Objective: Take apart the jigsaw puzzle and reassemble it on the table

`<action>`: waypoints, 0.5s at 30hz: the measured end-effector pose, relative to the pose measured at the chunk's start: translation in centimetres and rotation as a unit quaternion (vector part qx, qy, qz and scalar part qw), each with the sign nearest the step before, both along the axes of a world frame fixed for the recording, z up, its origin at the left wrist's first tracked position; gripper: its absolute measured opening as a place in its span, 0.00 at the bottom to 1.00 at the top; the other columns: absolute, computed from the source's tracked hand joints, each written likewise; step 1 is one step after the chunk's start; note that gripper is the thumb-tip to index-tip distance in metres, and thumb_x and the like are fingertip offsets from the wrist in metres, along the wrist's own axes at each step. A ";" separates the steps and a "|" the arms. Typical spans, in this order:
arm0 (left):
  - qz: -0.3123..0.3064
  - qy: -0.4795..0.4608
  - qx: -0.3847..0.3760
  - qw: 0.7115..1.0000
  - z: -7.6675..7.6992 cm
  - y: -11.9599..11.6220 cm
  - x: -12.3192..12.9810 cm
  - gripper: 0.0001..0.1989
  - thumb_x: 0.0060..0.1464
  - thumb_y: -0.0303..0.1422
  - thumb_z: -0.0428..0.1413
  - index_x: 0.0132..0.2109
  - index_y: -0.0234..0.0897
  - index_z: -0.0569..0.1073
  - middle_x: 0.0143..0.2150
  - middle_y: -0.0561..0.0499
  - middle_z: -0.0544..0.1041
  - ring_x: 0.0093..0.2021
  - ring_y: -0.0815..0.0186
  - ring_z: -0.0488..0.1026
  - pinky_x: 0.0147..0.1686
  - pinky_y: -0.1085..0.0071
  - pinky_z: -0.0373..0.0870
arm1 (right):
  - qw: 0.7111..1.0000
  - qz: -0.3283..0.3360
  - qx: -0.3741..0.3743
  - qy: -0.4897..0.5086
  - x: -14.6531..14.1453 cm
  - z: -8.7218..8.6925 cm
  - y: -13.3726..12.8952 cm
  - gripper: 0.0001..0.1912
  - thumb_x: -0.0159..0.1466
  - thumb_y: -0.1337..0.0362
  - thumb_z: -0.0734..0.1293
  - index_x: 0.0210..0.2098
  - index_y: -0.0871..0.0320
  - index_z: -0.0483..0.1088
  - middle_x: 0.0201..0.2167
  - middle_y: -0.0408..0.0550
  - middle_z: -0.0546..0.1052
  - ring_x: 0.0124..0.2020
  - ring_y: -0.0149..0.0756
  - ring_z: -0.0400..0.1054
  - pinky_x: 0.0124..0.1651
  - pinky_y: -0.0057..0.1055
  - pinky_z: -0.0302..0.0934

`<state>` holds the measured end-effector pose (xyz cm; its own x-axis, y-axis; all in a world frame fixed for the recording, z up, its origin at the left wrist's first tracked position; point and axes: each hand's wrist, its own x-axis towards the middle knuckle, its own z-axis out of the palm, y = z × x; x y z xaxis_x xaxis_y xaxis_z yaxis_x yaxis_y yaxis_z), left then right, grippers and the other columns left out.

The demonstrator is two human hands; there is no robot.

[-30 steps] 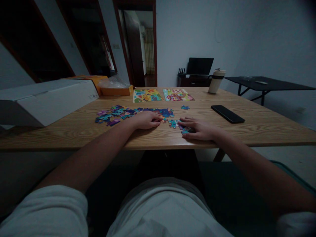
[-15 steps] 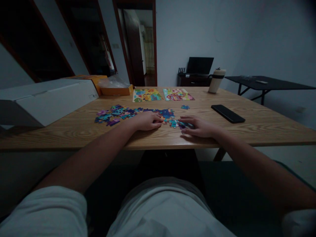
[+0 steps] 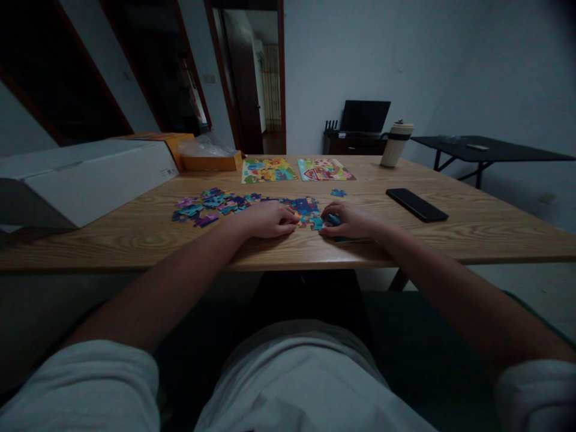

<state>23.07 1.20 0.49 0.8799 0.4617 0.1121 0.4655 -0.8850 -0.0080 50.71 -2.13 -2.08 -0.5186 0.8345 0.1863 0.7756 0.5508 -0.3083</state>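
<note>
A partly joined jigsaw puzzle (image 3: 306,206) in dark blue, orange and teal lies flat on the table between my hands. My left hand (image 3: 269,219) rests at its near left side, fingers curled and the tips pressed on its edge. Opposite, my right hand (image 3: 348,220) arches low over the right edge, with thumb and fingers bent around a dark puzzle piece (image 3: 332,220); part of that piece is hidden. Left of the joined part spreads a heap of loose puzzle pieces (image 3: 211,204). One blue piece (image 3: 338,192) lies alone beyond my right hand.
Two colourful picture sheets (image 3: 269,170) (image 3: 324,169) lie at the table's far side. A white box (image 3: 99,180) and an orange tray (image 3: 211,162) with clear plastic stand left. At right are a black phone (image 3: 416,204) and a lidded cup (image 3: 396,145).
My right hand has shifted slightly left towards the puzzle, its flatter fingers now bent with the thumb nearer the pieces. My left hand has stayed in place.
</note>
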 end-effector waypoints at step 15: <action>-0.002 -0.008 -0.025 1.000 -0.2 0.0 0.2 0.16 0.63 0.41 0.53 0.50 0.44 0.81 0.51 0.47 0.81 0.46 0.60 0.77 0.49 0.67 0.67 | 0.997 0.008 0.027 0.075 0.6 -1.9 0.9 0.24 0.58 0.48 0.71 0.49 0.55 0.72 0.50 0.55 0.74 0.51 0.49 0.69 0.56 0.47 0.64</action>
<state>23.27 1.17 0.33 0.8799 0.4637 0.1035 0.4618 -0.8859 0.0431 51.33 -1.21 -4.02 -0.4945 0.8132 0.3067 0.7139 0.5814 -0.3903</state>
